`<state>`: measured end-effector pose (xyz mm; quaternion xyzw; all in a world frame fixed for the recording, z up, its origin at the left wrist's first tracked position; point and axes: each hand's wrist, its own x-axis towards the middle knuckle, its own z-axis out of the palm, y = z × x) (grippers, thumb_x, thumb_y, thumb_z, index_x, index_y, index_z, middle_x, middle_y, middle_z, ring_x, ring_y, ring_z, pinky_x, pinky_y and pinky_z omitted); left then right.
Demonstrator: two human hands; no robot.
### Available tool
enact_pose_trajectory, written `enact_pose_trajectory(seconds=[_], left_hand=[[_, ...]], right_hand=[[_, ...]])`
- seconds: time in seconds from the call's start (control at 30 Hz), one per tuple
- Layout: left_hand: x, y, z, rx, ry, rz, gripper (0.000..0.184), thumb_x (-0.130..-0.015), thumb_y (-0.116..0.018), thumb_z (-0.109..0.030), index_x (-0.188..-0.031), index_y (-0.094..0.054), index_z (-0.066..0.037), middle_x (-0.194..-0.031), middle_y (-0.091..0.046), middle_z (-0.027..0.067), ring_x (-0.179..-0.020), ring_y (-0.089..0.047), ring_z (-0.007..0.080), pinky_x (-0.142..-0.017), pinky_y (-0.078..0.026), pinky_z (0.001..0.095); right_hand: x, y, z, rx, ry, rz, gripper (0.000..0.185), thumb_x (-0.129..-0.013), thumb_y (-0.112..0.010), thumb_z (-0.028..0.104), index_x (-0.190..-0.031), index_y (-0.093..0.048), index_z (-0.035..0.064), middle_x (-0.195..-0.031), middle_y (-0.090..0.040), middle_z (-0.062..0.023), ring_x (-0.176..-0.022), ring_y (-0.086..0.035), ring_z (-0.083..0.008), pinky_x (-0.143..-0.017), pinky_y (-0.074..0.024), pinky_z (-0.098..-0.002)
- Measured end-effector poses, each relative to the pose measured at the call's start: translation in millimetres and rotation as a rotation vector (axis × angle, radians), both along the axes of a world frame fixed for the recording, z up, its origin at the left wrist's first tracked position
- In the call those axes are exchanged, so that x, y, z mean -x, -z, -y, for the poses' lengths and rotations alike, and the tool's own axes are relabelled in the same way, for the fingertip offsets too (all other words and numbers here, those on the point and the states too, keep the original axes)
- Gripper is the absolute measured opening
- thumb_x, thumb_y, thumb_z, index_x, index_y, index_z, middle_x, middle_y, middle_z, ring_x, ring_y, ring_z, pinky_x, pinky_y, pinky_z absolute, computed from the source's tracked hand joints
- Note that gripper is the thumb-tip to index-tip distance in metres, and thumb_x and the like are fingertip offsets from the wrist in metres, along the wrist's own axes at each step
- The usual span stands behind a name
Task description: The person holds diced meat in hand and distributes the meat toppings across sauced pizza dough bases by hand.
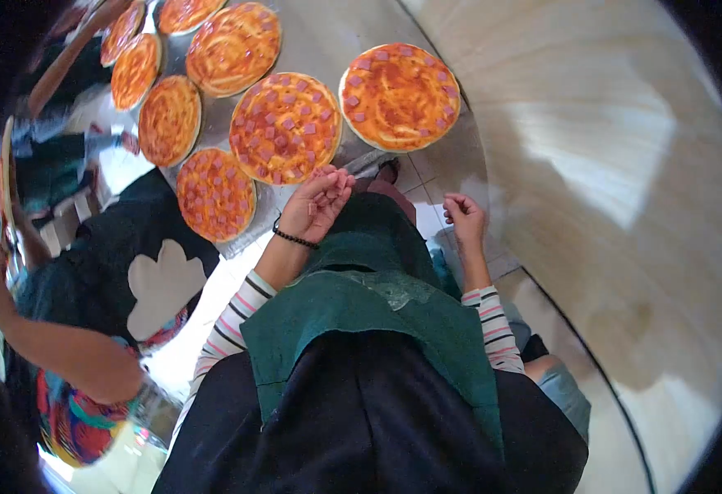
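Observation:
My left hand (pixel 318 206), with a dark beaded bracelet at the wrist, is cupped palm up around a few small ham pieces. It is at the lower edge of a pizza with ham cubes all over (pixel 283 128). My right hand (pixel 465 218) is apart from it, lower right of another pizza (pixel 400 97) whose ham cubes lie mostly around its rim. Its fingers are curled together, and anything between them is too small to make out. A third ham-topped pizza (pixel 217 195) lies left of my left hand.
Several sauced pizza bases, one at the upper left (pixel 169 121), share the metal table (pixel 320 29). At the left is a co-worker's bare arm (pixel 73 354) beside a dark apron with a pale patch (pixel 163 288). A pale wall (pixel 583 206) rises at the right.

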<state>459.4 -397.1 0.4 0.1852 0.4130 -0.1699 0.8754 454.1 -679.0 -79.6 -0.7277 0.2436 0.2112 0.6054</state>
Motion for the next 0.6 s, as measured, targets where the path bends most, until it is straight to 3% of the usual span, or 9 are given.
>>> enact_pose_trajectory(seconds=[0.4, 0.47, 0.5, 0.6], left_hand=[[41.7, 4.9, -48.9, 0.008, 0.342, 0.125, 0.002, -0.079, -0.049, -0.005, -0.081, -0.048, -0.005, -0.081, -0.054, 0.0057, -0.084, -0.054, 0.0165, -0.071, -0.047, 0.0235], [47.5, -2.2, -51.8, 0.001, 0.389, 0.096, 0.002, -0.08, -0.049, -0.005, -0.081, -0.048, -0.005, -0.08, -0.054, 0.0059, -0.083, -0.054, 0.0169, -0.071, -0.047, 0.0242], [49.1, -8.6, -51.5, -0.031, 0.402, 0.054, 0.002, -0.079, -0.048, -0.004, -0.081, -0.048, -0.005, -0.08, -0.053, 0.006, -0.083, -0.055, 0.0174, -0.072, -0.047, 0.0245], [53.7, -13.3, -56.4, -0.021, 0.469, 0.118, 0.004, -0.079, -0.048, -0.003, -0.083, -0.048, -0.005, -0.08, -0.054, 0.0061, -0.083, -0.055, 0.0179, -0.073, -0.047, 0.025]], right_hand=[[127.8, 152.9, -13.9, 0.197, 0.441, -0.109, 0.013, -0.075, -0.055, 0.011, -0.085, -0.059, 0.0052, -0.065, -0.056, -0.0016, -0.053, -0.051, -0.0092, -0.043, -0.0397, -0.0207], [140.4, 175.5, -7.9, 0.288, 0.425, -0.042, 0.012, -0.076, -0.053, 0.009, -0.085, -0.059, 0.0052, -0.064, -0.055, -0.0012, -0.052, -0.05, -0.0087, -0.043, -0.0393, -0.0207], [159.3, 225.6, 7.7, 0.439, 0.376, 0.022, 0.014, -0.073, -0.053, 0.008, -0.084, -0.061, 0.0043, -0.065, -0.058, -0.0033, -0.053, -0.053, -0.0109, -0.045, -0.0421, -0.0237], [163.0, 217.0, 13.4, 0.631, 0.338, -0.061, 0.017, -0.069, -0.055, 0.009, -0.083, -0.062, 0.0046, -0.068, -0.061, -0.0065, -0.056, -0.056, -0.0144, -0.05, -0.045, -0.0269]])
